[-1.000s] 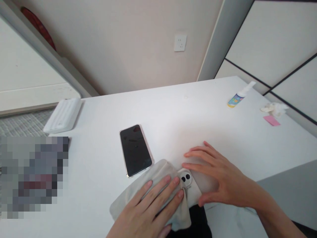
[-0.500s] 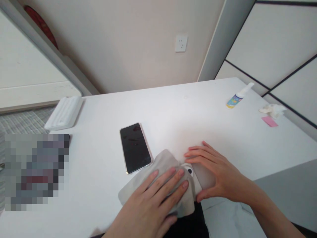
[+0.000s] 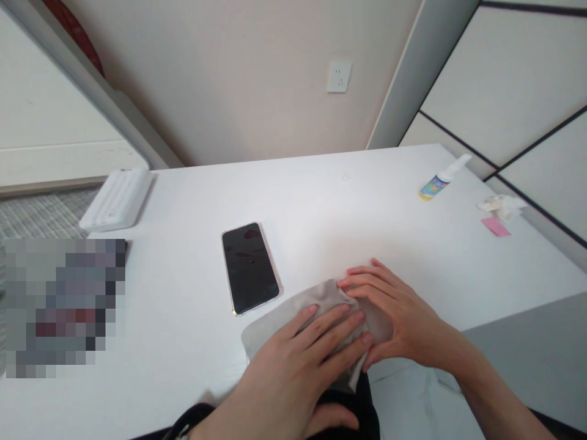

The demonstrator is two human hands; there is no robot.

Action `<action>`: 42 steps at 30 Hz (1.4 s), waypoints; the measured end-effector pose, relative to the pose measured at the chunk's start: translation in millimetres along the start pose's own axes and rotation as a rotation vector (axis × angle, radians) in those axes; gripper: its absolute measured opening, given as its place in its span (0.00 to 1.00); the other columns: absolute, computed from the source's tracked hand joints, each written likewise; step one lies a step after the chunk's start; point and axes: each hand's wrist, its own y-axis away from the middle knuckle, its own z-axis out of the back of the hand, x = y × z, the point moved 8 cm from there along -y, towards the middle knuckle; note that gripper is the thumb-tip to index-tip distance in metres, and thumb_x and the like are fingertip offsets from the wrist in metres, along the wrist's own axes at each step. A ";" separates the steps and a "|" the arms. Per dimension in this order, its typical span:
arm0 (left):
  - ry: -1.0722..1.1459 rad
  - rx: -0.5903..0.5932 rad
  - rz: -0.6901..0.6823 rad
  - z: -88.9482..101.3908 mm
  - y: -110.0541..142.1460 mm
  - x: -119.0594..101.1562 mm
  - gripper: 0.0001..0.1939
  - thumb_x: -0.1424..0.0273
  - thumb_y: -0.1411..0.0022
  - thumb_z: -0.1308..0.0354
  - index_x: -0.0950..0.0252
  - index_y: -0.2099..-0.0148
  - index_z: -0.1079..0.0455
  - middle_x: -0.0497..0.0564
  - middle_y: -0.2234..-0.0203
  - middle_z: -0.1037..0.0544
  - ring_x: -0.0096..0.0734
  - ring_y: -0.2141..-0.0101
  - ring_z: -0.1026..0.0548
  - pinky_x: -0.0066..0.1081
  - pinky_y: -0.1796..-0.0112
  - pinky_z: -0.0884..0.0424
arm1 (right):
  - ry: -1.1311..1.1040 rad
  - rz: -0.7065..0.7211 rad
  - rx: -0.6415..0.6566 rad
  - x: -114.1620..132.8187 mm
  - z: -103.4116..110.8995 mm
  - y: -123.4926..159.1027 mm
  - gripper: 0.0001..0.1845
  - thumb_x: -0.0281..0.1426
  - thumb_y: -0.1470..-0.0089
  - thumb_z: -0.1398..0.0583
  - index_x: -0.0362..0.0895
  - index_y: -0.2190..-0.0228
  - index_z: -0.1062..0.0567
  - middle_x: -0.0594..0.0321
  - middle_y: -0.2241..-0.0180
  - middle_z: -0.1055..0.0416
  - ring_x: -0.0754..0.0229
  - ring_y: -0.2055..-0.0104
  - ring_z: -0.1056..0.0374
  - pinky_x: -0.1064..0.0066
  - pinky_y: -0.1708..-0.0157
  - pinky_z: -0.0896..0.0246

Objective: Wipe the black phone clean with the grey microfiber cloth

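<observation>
The left hand (image 3: 284, 382) lies palm down, its fingers (image 3: 330, 324) spread and pressing on a grey microfiber cloth (image 3: 270, 327), while the right hand (image 3: 397, 321) curves in, fingers gripping the bunched cloth. The cloth sits near the tabletop's (image 3: 367, 214) near edge, just beside a smartphone (image 3: 250, 267), with open tabletop beyond.
</observation>
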 end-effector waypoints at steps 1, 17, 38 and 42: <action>-0.042 -0.015 0.002 2.1 5.7 1.2 0.43 0.37 0.31 0.49 0.53 0.23 0.48 0.41 0.26 0.41 0.32 0.27 0.41 0.39 0.30 0.45 | 0.004 -0.002 -0.002 -0.2 -0.2 -0.2 0.51 0.63 0.55 0.29 0.48 0.40 0.33 0.56 0.41 0.26 0.47 0.32 0.37 0.49 0.25 0.63; 0.063 -0.032 0.047 -7.2 -3.3 -9.4 0.42 0.38 0.28 0.56 0.54 0.22 0.50 0.42 0.26 0.38 0.34 0.27 0.42 0.41 0.29 0.48 | 0.007 0.005 0.019 0.9 -0.9 -1.3 0.49 0.61 0.53 0.28 0.47 0.40 0.32 0.53 0.40 0.27 0.46 0.32 0.37 0.47 0.25 0.60; -0.111 0.000 0.118 17.3 91.8 9.7 0.38 0.48 0.27 0.46 0.64 0.25 0.42 0.51 0.28 0.36 0.33 0.28 0.39 0.36 0.27 0.57 | 0.055 0.015 -0.035 -4.5 -4.4 4.1 0.50 0.63 0.52 0.30 0.50 0.37 0.34 0.56 0.41 0.26 0.43 0.35 0.32 0.43 0.26 0.56; 0.061 0.025 0.086 7.2 47.5 3.7 0.43 0.40 0.28 0.54 0.62 0.23 0.48 0.48 0.25 0.44 0.32 0.26 0.45 0.36 0.28 0.48 | 0.063 0.022 -0.038 -6.1 -5.9 7.4 0.50 0.62 0.52 0.28 0.50 0.38 0.33 0.55 0.40 0.26 0.43 0.34 0.33 0.43 0.26 0.54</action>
